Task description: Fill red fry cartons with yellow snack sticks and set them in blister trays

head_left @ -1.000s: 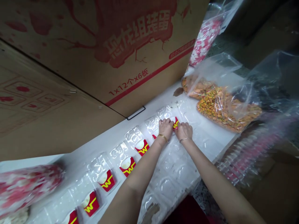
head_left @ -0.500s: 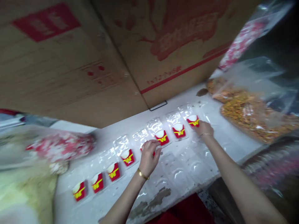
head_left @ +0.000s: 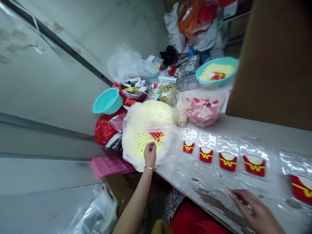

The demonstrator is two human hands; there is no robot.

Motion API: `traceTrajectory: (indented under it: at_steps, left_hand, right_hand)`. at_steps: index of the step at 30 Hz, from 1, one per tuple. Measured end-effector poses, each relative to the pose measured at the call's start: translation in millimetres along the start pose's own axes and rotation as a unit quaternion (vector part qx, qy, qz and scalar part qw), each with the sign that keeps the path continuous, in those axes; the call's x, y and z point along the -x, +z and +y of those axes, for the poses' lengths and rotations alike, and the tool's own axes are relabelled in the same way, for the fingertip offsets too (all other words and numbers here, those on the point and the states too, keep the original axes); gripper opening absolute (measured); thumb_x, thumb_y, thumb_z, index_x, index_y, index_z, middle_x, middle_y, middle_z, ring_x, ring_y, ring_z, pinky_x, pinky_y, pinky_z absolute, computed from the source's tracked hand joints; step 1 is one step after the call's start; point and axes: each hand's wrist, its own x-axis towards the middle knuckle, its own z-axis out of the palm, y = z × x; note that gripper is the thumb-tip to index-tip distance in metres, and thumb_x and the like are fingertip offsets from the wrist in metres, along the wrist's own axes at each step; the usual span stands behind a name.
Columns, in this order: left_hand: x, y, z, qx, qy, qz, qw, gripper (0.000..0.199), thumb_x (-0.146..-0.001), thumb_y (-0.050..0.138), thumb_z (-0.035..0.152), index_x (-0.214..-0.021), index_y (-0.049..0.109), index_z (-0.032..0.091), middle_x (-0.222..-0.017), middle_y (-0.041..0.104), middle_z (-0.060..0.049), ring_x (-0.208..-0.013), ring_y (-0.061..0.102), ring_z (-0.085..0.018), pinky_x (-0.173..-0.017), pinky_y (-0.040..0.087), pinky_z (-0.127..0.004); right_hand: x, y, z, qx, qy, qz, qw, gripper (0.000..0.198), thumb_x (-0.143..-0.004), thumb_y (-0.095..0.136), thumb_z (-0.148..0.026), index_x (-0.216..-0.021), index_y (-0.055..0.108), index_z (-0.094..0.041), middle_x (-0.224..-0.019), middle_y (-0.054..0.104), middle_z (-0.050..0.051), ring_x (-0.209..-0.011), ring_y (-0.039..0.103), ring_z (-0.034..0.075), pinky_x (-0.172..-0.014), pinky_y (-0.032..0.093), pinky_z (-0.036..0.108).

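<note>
My left hand (head_left: 149, 154) reaches to the pale yellow strips (head_left: 144, 139) in the opening of a big clear plastic bag (head_left: 129, 146). Its fingers are bent together, and whatever they pinch is too small to make out. A red and yellow fry carton (head_left: 158, 136) lies in the bag just beyond them. Low on the right, my right hand (head_left: 254, 208) hovers above the table, smeared by motion. In front of it is a row of clear blister trays (head_left: 230, 143), each bearing a red fry carton (head_left: 227, 161) with a yellow W-like mark and a white top.
A cardboard box (head_left: 275, 65) blocks the back right. Beside the big bag stands a bag of pink and white pieces (head_left: 202, 110). A turquoise basin (head_left: 235, 70) holds more strips; another turquoise basin (head_left: 108, 101) is at the left, above a pink plastic container (head_left: 112, 165).
The view has swung left. My left hand has gone from the carton row to the bag of strips. My right hand has come away from the carton at the row's far end.
</note>
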Motion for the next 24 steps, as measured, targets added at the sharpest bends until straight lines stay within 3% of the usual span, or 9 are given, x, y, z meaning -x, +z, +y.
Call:
traceTrajectory:
  at_steps: [2, 4, 7, 10, 13, 16, 20, 24]
  left_hand:
    - [-47.6, -18.8, -36.0, -0.014, -0.054, 0.017, 0.998, 0.024, -0.083, 0.046, 0.029, -0.100, 0.055, 0.014, -0.085, 0.061, -0.005, -0.070, 0.058, -0.013, -0.066, 0.048, -0.025]
    - [-95.7, -26.7, -59.1, -0.026, -0.063, 0.007, 0.998, 0.022, -0.080, 0.049, 0.024, -0.098, 0.056, 0.013, -0.086, 0.062, -0.006, -0.073, 0.059, -0.013, -0.070, 0.048, -0.025]
    - [-161.7, -27.1, -74.6, -0.038, -0.056, -0.021, 0.997, 0.021, -0.073, 0.057, 0.021, -0.092, 0.061, 0.014, -0.088, 0.065, -0.007, -0.084, 0.060, -0.017, -0.078, 0.047, -0.028]
    - [-210.2, -21.8, -80.2, -0.058, -0.061, -0.051, 0.995, 0.024, -0.068, 0.062, 0.020, -0.091, 0.063, 0.014, -0.092, 0.066, -0.010, -0.093, 0.059, -0.021, -0.082, 0.045, -0.029]
    - [-236.2, -13.8, -85.6, -0.079, -0.075, -0.080, 0.991, 0.020, -0.068, 0.061, 0.020, -0.088, 0.064, 0.015, -0.089, 0.067, -0.008, -0.092, 0.059, -0.022, -0.080, 0.044, -0.030]
    - [-245.2, -5.7, -93.3, -0.101, -0.083, -0.102, 0.986, 0.017, -0.066, 0.063, 0.021, -0.082, 0.064, 0.017, -0.087, 0.067, -0.007, -0.090, 0.060, -0.022, -0.078, 0.043, -0.030]
    - [-246.6, 0.7, -107.2, -0.131, -0.087, -0.095, 0.983, 0.023, -0.065, 0.064, 0.023, -0.087, 0.062, 0.017, -0.100, 0.065, -0.009, -0.095, 0.058, -0.024, -0.080, 0.042, -0.033]
    - [-246.6, 4.5, -121.7, -0.131, -0.078, -0.133, 0.979, 0.013, -0.064, 0.063, 0.021, -0.076, 0.061, 0.018, -0.083, 0.065, -0.005, -0.079, 0.059, -0.020, -0.073, 0.042, -0.030]
  right_hand:
    - [-8.7, 53.1, -43.7, -0.010, -0.058, -0.136, 0.989, 0.025, -0.084, 0.049, -0.051, -0.091, 0.063, -0.031, -0.092, 0.065, 0.008, -0.082, 0.063, 0.023, -0.072, 0.053, 0.037]
    - [-33.0, 101.1, -91.6, -0.008, -0.110, -0.219, 0.969, 0.026, -0.089, 0.044, -0.044, -0.097, 0.062, -0.027, -0.092, 0.064, 0.007, -0.084, 0.061, 0.022, -0.076, 0.051, 0.036]
    - [-89.0, 156.0, -152.9, 0.010, -0.179, -0.269, 0.946, 0.027, -0.090, 0.044, -0.041, -0.101, 0.060, -0.021, -0.086, 0.062, 0.006, -0.080, 0.059, 0.020, -0.076, 0.048, 0.036]
    - [-147.3, 189.5, -188.1, 0.027, -0.192, -0.265, 0.945, 0.030, -0.089, 0.047, -0.040, -0.107, 0.058, -0.018, -0.086, 0.061, 0.006, -0.071, 0.057, 0.018, -0.072, 0.048, 0.036]
    - [-188.6, 204.1, -201.6, 0.019, -0.200, -0.215, 0.956, 0.038, -0.087, 0.050, -0.040, -0.118, 0.053, -0.018, -0.098, 0.059, 0.008, -0.072, 0.057, 0.017, -0.073, 0.049, 0.036]
    - [-209.5, 204.8, -204.1, 0.012, -0.190, -0.156, 0.969, 0.039, -0.085, 0.052, -0.044, -0.115, 0.054, -0.018, -0.105, 0.057, 0.010, -0.074, 0.057, 0.017, -0.070, 0.050, 0.034]
    - [-224.4, 198.6, -205.2, 0.020, -0.144, -0.111, 0.983, 0.040, -0.082, 0.054, -0.052, -0.099, 0.060, -0.016, -0.100, 0.060, 0.011, -0.071, 0.058, 0.018, -0.066, 0.050, 0.034]
    - [-242.6, 196.4, -217.3, 0.029, -0.097, -0.098, 0.990, 0.048, -0.077, 0.056, -0.058, -0.093, 0.062, -0.014, -0.089, 0.064, 0.011, -0.069, 0.059, 0.019, -0.062, 0.049, 0.033]
